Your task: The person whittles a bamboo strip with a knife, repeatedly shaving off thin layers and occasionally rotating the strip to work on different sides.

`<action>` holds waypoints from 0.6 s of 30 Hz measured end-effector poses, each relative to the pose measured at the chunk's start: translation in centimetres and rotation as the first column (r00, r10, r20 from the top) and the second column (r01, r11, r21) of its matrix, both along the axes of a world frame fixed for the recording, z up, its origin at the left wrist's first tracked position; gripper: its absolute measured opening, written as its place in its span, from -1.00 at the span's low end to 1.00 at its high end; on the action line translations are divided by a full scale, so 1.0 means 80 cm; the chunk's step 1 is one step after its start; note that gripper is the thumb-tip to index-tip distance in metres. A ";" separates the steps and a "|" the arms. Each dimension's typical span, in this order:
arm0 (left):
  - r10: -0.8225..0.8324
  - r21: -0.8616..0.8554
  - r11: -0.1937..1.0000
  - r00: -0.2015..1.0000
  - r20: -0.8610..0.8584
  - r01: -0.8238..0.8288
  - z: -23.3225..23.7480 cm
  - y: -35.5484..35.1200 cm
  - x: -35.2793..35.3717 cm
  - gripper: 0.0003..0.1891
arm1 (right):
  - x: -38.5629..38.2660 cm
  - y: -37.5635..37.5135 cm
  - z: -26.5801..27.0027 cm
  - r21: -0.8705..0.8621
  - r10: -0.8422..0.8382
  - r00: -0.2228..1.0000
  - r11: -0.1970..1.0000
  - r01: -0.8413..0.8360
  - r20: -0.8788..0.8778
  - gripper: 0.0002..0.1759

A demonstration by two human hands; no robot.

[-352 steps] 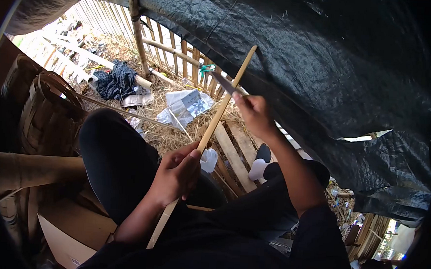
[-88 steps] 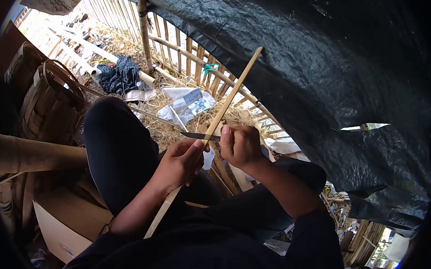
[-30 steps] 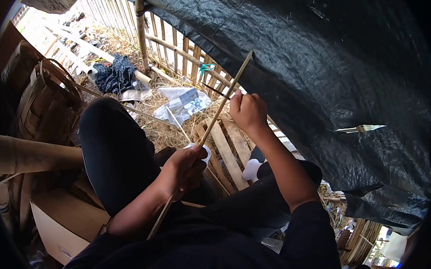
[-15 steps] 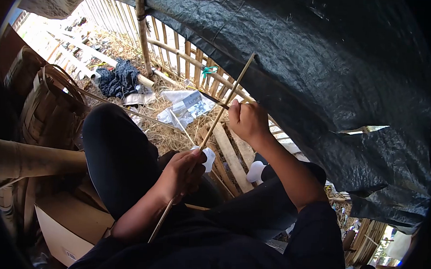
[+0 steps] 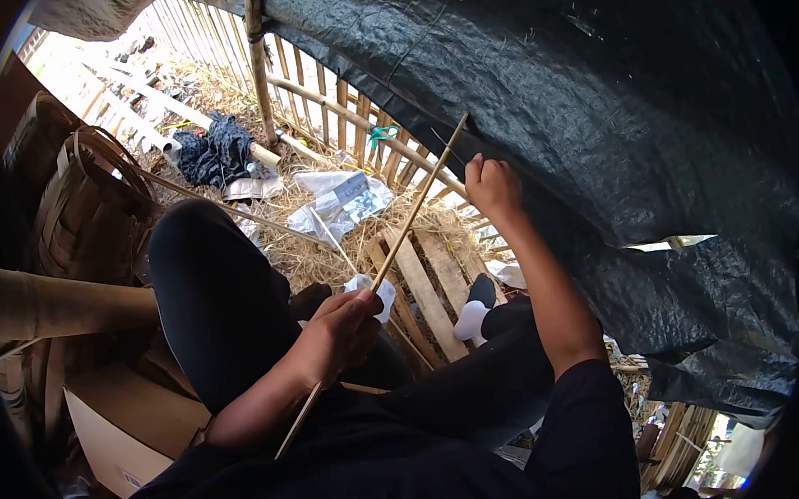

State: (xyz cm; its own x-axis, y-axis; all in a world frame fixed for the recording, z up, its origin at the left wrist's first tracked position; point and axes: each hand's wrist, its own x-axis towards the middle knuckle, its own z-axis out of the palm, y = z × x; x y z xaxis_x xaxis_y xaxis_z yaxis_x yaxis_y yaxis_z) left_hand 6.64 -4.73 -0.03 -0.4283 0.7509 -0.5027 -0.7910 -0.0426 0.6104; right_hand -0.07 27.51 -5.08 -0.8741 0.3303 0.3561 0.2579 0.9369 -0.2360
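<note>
My left hand [image 5: 339,328] is closed around a long, thin bamboo strip [image 5: 417,199] above my lap. The strip slants from beside my left forearm up to the upper right, its far end overlapping the black sheet. My right hand [image 5: 495,189] makes a fist around a knife whose handle is hidden in the fingers. Only the knife's narrow dark blade [image 5: 447,147] shows, pointing up and left close to the strip's far end.
Woven baskets [image 5: 95,188], a thick bamboo pole [image 5: 71,305] and a cardboard box [image 5: 123,434] lie at my left. A black plastic sheet [image 5: 621,153] hangs at the right. Ahead are a bamboo fence [image 5: 334,111], wooden slats [image 5: 427,278], straw and plastic packaging [image 5: 352,197].
My right hand has moved up and right with the knife, along toward the strip's far end. My left hand keeps its hold on the strip almost in place.
</note>
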 end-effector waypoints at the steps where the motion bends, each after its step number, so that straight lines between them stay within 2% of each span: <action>1: 0.008 -0.016 1.000 1.000 0.008 -0.008 0.001 -0.001 -0.001 -0.67 | -0.003 0.000 0.004 0.000 -0.016 1.000 1.000 0.016 0.019 -0.42; 2: 0.018 -0.035 0.999 1.000 0.016 -0.017 0.003 -0.002 -0.004 -0.67 | 0.001 -0.004 0.005 -0.005 -0.018 1.000 1.000 0.018 0.012 -0.42; 3: 0.018 -0.041 0.999 1.000 0.014 -0.018 0.009 -0.005 -0.007 -0.67 | 0.012 -0.021 0.017 -0.080 0.047 0.998 0.996 -0.049 -0.031 -0.41; 5: 0.013 0.019 1.000 1.000 -0.021 -0.012 0.021 -0.008 -0.010 -0.67 | 0.013 -0.024 0.018 -0.149 0.115 0.991 0.981 -0.125 -0.073 -0.39; 7: 0.042 -0.046 0.998 0.998 -0.039 -0.044 0.017 0.000 -0.008 -0.67 | 0.004 -0.004 0.008 -0.102 -0.018 0.994 0.995 0.007 -0.109 -0.34; 8: 0.053 -0.110 0.992 0.996 -0.073 -0.061 0.014 0.005 -0.010 -0.67 | 0.001 0.002 0.008 -0.200 -0.099 0.994 0.976 0.090 -0.035 -0.25; 9: 0.029 -0.126 0.991 0.996 -0.081 -0.039 0.009 0.004 -0.014 -0.67 | 0.000 -0.005 0.013 -0.217 -0.122 0.992 0.970 0.111 -0.040 -0.25; 10: -0.012 -0.059 0.998 0.995 -0.094 0.006 0.002 0.002 -0.020 -0.67 | -0.003 -0.016 0.020 -0.458 -0.159 0.985 0.882 0.110 -0.068 -0.21; 11: -0.047 0.012 0.999 0.993 -0.106 0.049 0.001 0.002 -0.024 -0.67 | -0.005 -0.025 0.029 -0.667 -0.194 0.977 0.740 0.087 -0.088 -0.16; 13: -0.041 -0.008 0.999 0.988 -0.151 0.040 0.015 0.003 -0.028 -0.67 | 0.005 -0.045 0.062 -0.673 -0.011 1.000 0.739 0.024 0.024 -0.11; 14: -0.018 -0.013 1.000 0.981 -0.194 0.016 0.021 0.004 -0.027 -0.67 | 0.003 -0.049 0.055 -0.699 0.035 0.995 0.709 -0.093 -0.097 -0.19; 15: 0.016 -0.011 1.000 0.980 -0.200 -0.019 0.025 0.002 -0.026 -0.67 | 0.007 -0.057 0.053 -0.705 0.025 0.995 0.704 -0.084 -0.094 -0.19; 17: -0.031 -0.063 0.998 0.945 -0.325 0.011 0.023 0.001 -0.025 -0.65 | 0.015 -0.071 0.055 -0.609 0.052 0.996 0.789 -0.086 -0.073 -0.29; 18: -0.042 -0.067 0.997 0.945 -0.324 0.022 0.026 0.002 -0.023 -0.65 | 0.018 -0.076 0.055 -0.625 0.044 0.996 0.776 -0.084 -0.079 -0.42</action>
